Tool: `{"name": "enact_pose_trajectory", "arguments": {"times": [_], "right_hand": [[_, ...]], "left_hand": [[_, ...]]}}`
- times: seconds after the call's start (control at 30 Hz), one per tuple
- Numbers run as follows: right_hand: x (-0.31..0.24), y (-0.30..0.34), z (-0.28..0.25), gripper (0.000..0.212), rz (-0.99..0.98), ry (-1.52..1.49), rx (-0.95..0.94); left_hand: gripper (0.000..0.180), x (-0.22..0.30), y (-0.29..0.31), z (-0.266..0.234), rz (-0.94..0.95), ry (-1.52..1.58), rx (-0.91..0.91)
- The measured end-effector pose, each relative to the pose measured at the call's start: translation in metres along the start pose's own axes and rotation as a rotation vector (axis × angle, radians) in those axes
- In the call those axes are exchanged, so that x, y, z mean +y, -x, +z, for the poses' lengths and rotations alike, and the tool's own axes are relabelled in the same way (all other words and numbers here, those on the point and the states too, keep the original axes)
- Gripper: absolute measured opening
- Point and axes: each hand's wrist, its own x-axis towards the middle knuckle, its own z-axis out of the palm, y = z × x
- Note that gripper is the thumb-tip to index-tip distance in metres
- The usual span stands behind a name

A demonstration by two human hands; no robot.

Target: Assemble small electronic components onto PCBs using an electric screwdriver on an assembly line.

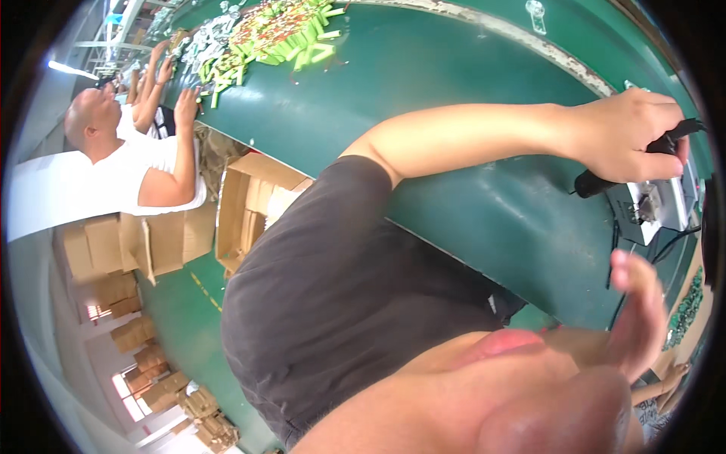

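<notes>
At the far right my left hand [631,140], on the outstretched bare arm, is wrapped round a black cylindrical hand tool [594,184]. A thin tip shows at the tool's lower-left end; its exact kind is unclear. Right below that hand stands a grey-white box-shaped device [649,208] with a metal fitting on its face and dark cords beside it. My right hand [643,318] is raised below the device, near the right edge. Its fingers point upward and look slightly blurred, with no object visible between them.
The green work table [469,204] carries a heap of lime-green and clear parts [295,38] at its far left. A co-worker in white [136,159] works there. Open cardboard boxes [246,204] stand against the table edge. A clear plastic part [536,15] lies beyond the pale rail [529,44].
</notes>
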Motion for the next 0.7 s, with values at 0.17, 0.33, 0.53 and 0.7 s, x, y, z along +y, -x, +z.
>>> {"name": "enact_pose_trajectory", "arguments": {"times": [0.17,0.33,0.53,0.7], "right_hand": [[0.016,0.035,0.01,0.048,0.009,-0.282,0.041],[0.03,0.054,0.015,0.043,0.038,-0.409,0.09],[0.04,0.057,0.02,0.038,0.039,-0.472,0.09],[0.03,0.061,0.014,0.033,0.015,-0.51,0.065]], "left_hand": [[0.019,-0.001,-0.004,0.005,0.043,-0.056,0.009],[0.021,-0.019,-0.011,0.016,0.159,-0.121,0.088],[0.021,0.006,0.001,0.002,-0.074,0.11,-0.054],[0.028,0.002,-0.006,0.009,-0.061,0.049,0.033]]}}
